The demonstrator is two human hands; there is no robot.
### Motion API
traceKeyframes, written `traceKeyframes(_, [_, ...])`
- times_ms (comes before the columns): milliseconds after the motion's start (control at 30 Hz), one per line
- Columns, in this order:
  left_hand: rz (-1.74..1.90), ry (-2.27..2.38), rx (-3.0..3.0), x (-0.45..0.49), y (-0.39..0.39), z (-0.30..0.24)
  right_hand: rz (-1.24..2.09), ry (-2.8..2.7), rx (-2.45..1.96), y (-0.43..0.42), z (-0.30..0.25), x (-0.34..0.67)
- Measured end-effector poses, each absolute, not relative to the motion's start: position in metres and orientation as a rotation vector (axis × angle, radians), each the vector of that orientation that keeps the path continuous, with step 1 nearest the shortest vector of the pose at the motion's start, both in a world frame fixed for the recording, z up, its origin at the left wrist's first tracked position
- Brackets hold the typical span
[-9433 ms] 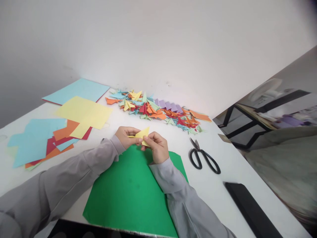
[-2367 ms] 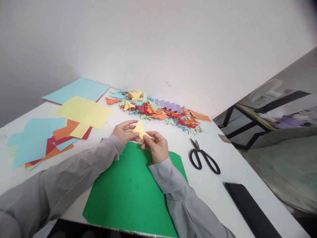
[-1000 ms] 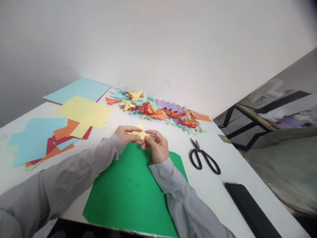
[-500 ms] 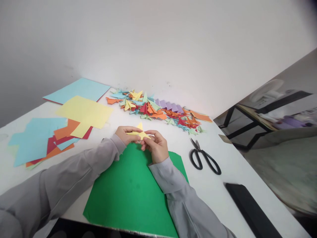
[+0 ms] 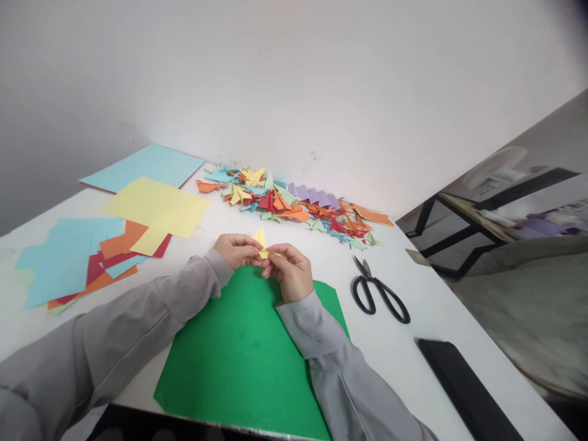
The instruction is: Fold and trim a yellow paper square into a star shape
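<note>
Between my two hands is a small folded yellow paper piece (image 5: pixel 260 237), with one pointed tip standing up. My left hand (image 5: pixel 236 250) pinches its left side and my right hand (image 5: pixel 290 268) pinches its right side, so much of the paper is covered by fingers. Both hands are just above the far edge of a green board (image 5: pixel 243 355). Beyond them lies a long heap of small folded paper pieces (image 5: pixel 271 199) in many colours, several shaped like birds or planes.
On the right lie black-handled scissors (image 5: pixel 374 291), blades pointing away, and a black flat object (image 5: pixel 463 386). To the left are a large yellow sheet (image 5: pixel 158 205), a blue sheet stack (image 5: pixel 147 166) and overlapping coloured paper scraps (image 5: pixel 73 251). A wall rises behind the white table (image 5: pixel 390 355).
The yellow paper's side points, spread out before, are now pinched in under my fingers. Only the upright tip and a little of the middle still show. My arms have barely moved.
</note>
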State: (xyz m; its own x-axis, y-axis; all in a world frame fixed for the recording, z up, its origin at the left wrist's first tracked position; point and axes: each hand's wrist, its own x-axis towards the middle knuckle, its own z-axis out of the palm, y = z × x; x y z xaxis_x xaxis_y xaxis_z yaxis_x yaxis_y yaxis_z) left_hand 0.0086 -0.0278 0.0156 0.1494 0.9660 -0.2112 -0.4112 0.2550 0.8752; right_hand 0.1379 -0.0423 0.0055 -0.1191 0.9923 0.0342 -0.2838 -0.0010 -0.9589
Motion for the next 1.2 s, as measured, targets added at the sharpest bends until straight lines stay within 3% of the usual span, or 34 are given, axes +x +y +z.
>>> traceKeyframes(1200, [1.186, 1.067, 1.026, 0.0059, -0.0332, 0.0187, 1.397, -1.140, -0.951, -0.0425, 0.0053, 0.1374])
